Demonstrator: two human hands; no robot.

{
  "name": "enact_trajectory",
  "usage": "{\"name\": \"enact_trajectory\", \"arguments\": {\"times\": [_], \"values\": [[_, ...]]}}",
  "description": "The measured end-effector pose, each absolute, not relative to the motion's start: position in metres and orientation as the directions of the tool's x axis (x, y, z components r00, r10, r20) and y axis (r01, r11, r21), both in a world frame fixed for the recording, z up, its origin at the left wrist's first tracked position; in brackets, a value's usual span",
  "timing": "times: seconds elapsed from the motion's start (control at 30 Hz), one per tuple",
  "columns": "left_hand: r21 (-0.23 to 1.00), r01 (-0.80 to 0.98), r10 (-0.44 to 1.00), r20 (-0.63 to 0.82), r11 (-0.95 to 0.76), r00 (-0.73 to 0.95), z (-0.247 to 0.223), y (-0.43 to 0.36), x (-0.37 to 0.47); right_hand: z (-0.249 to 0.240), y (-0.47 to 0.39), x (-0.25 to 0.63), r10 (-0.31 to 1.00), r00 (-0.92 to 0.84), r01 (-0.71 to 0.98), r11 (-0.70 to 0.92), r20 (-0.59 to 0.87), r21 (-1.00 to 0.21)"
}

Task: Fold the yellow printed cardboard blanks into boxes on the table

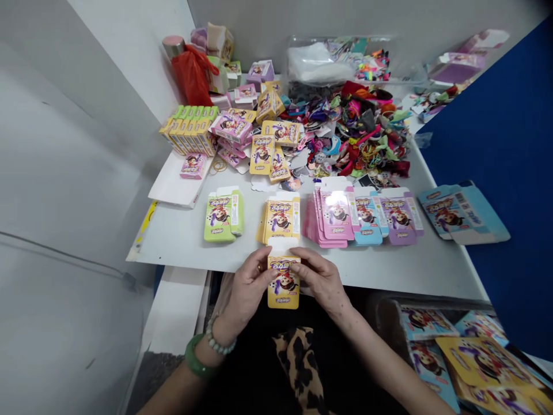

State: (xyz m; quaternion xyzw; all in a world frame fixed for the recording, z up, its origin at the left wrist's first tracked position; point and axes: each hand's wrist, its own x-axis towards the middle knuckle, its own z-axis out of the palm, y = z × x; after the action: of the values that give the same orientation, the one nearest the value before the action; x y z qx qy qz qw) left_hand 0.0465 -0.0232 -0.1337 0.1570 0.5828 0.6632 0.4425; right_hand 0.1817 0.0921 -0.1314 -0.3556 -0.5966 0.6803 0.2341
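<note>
Both of my hands hold one yellow card box (284, 291) with its white end flap raised, just off the table's front edge. My left hand (248, 282) grips its left side, thumb on the printed front. On the right side my right hand (322, 276) pinches it, thumb also on the front. Just beyond lies a stack of flat yellow boxes (283, 216). Left of that is a stack of green boxes (219, 216). To the right are stacks of pink boxes (337, 216), blue boxes (368, 216) and purple boxes (397, 216).
A heap of colourful hair accessories (349, 127) covers the table's back. Filled boxes (192, 129) stand in a row at left, near a red plastic bag (192, 72). A clear tray (341, 80) sits behind. An opened blue box (462, 213) overhangs the right edge; a bin (391, 317) holds more packaging.
</note>
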Motion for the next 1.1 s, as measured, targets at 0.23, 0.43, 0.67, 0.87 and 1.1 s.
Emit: {"name": "enact_trajectory", "arguments": {"times": [0.23, 0.43, 0.67, 0.87, 1.1], "values": [[0.89, -0.371, 0.876, -0.384, 0.265, -0.294, -0.12, -0.022, 0.033, -0.12, 0.102, 0.185, 0.603, -0.784, 0.171, -0.014, -0.145, -0.985], [0.908, -0.281, 0.892, -0.38, 0.31, -0.244, -0.11, -0.019, 0.032, -0.117, 0.105, 0.183, 0.635, -0.77, 0.106, 0.04, -0.057, -0.994], [0.857, -0.498, 0.846, -0.359, 0.131, -0.395, -0.121, -0.016, 0.042, -0.123, 0.106, 0.185, 0.628, -0.752, 0.046, -0.253, -0.2, -0.966], [0.85, -0.455, 0.89, -0.398, 0.266, -0.223, -0.119, -0.017, 0.044, -0.124, 0.106, 0.19, 0.681, -0.727, 0.01, 0.14, 0.089, -0.99], [0.93, -0.208, 0.888, -0.354, 0.303, -0.292, -0.11, -0.015, 0.046, -0.098, 0.114, 0.188, 0.533, -0.826, 0.055, 0.401, 0.183, -0.915]]}}
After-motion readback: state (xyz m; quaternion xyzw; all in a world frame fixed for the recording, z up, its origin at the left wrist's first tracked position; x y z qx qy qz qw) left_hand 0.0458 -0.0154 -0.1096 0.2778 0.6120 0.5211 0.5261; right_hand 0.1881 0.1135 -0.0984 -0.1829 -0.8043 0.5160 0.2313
